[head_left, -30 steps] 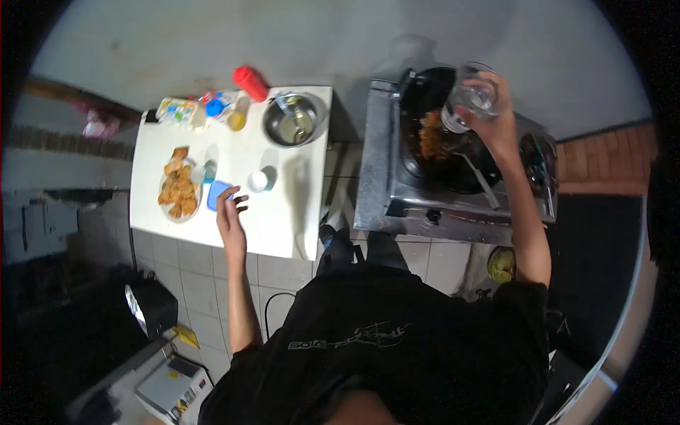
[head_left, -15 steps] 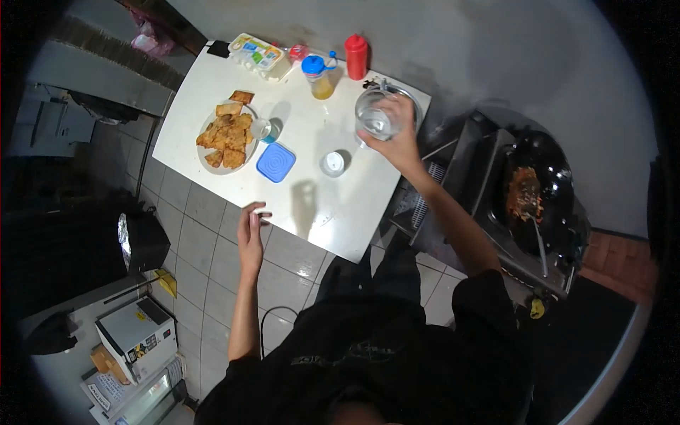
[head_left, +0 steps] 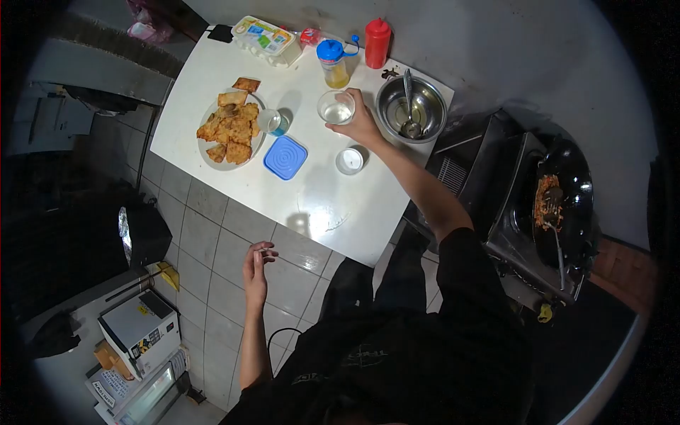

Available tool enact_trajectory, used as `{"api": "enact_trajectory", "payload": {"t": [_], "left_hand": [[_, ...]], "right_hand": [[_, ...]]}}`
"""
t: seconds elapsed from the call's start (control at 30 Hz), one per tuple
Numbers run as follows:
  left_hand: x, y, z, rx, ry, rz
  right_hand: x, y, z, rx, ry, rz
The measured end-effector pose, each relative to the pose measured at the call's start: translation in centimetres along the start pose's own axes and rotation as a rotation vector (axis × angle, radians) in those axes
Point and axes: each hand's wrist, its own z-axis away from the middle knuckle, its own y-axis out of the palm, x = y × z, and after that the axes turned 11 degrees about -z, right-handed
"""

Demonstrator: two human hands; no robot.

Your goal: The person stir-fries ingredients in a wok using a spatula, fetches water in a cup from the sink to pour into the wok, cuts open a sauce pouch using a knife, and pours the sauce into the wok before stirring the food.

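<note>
My right hand (head_left: pixel 363 126) grips a clear cup (head_left: pixel 335 108) by its side, over the white table (head_left: pixel 319 188). Inside the cup something clear or pale shows, too faint to name. To its right, a steel bowl (head_left: pixel 386 110) holds a metal spoon and some liquid. A small clear container with white in it (head_left: pixel 349 161) stands just below my right forearm's wrist end. My left hand (head_left: pixel 256 273) hangs in the air off the table's front edge, holding nothing, its fingers loosely bent and apart.
A blue square lid (head_left: pixel 285 157), a drinking glass (head_left: pixel 273 122) and a plate (head_left: pixel 212 157) of fried pieces are on the left. Behind stand an egg carton (head_left: pixel 265 41), a blue-capped bottle (head_left: pixel 333 64) and a red squeeze bottle (head_left: pixel 377 44). A wok (head_left: pixel 577 184) with food sits at right.
My right hand has carried the clear cup left from over the steel bowl, which now shows fully. My left hand has drawn back from the table edge. The view has shifted slightly.
</note>
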Motion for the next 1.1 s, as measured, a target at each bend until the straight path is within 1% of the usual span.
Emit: {"api": "enact_trajectory", "payload": {"t": [0.1,0.2,0.23,0.27,0.3,0.33,0.37,0.4,0.43,0.47,0.5,0.53,0.57,0.6,0.63,0.7,0.73,0.8,0.83,0.9,0.93,1.0,1.03,1.1], "left_hand": [[-0.7,0.0,-0.6,0.003,0.012,-0.005],[-1.0,0.0,-0.9,0.026,0.03,-0.009],[-1.2,0.2,-1.1,0.038,0.035,-0.008],[-2.0,0.4,-1.4,0.058,0.049,-0.009],[-3.2,0.7,-1.7,0.037,0.073,-0.019],[-4.1,1.1,-1.8,0.033,0.097,-0.03],[-4.7,1.3,-2.3,0.089,0.115,-0.029],[-5.2,1.5,-2.9,0.085,0.153,-0.035],[-5.8,2.2,-3.5,0.078,0.194,-0.031],[-7.7,3.0,-3.9,0.104,0.198,-0.055],[-8.4,4.0,-4.8,0.131,0.235,-0.061],[-9.3,5.3,-5.8,0.159,0.276,-0.047],[-10.2,6.7,-6.5,0.178,0.313,-0.034],[-11.4,8.5,-7.1,0.193,0.341,-0.006],[-13.2,10.2,-7.4,0.232,0.37,-0.026],[-17.0,13.7,-6.9,0.289,0.46,-0.039],[-18.1,15.4,-6.7,0.324,0.456,-0.035],[-20.2,18.7,-5.8,0.383,0.503,-0.031],[-20.9,20.1,-5.3,0.408,0.53,-0.024],[-21.7,22.3,-4.2,0.447,0.503,-0.027],[-21.8,23.2,-3.7,0.459,0.507,-0.026],[-22.0,24.9,-2.9,0.476,0.517,-0.032],[-22.1,25.6,-2.6,0.489,0.509,-0.049],[-22.5,26.7,-2.0,0.494,0.501,-0.067]], "right_hand": [[-0.3,0.3,0.0,0.015,-0.045,0.001],[-0.1,-0.1,0.3,0.06,-0.005,0.007],[0.1,-0.4,0.3,0.045,-0.009,0.014],[0.7,-0.6,0.6,0.044,0.001,0.081],[2.8,-1.0,1.4,0.034,0.021,0.15],[5.0,-2.1,2.9,0.007,0.069,0.126],[9.5,-3.5,5.0,-0.067,0.015,0.108],[13.7,-5.3,8.0,-0.125,-0.162,0.131],[19.5,-7.5,11.7,-0.167,-0.151,0.188],[23.8,-10.1,15.4,-0.202,-0.214,0.252],[25.8,-12.4,19.2,-0.352,-0.289,0.45],[28.5,-16.0,22.4,-0.393,-0.248,0.736],[30.3,-19.1,25.8,-0.571,-0.17,0.882],[31.7,-22.5,28.7,-0.705,0.081,0.99],[32.2,-26.0,31.7,-0.812,0.198,1.128],[30.2,-31.8,37.5,-0.921,0.549,1.349],[28.8,-33.8,39.0,-0.94,0.551,1.354],[25.8,-37.5,40.9,-0.956,0.74,0.826],[24.0,-38.7,41.5,-0.964,0.737,0.827],[21.5,-40.7,41.2,-0.785,0.61,0.809],[21.1,-41.5,41.0,-0.792,0.611,0.803],[21.2,-42.2,39.7,-0.785,0.74,0.611],[21.7,-42.4,39.0,-0.792,0.741,0.602],[22.6,-43.1,37.3,-0.644,0.868,0.702]]}}
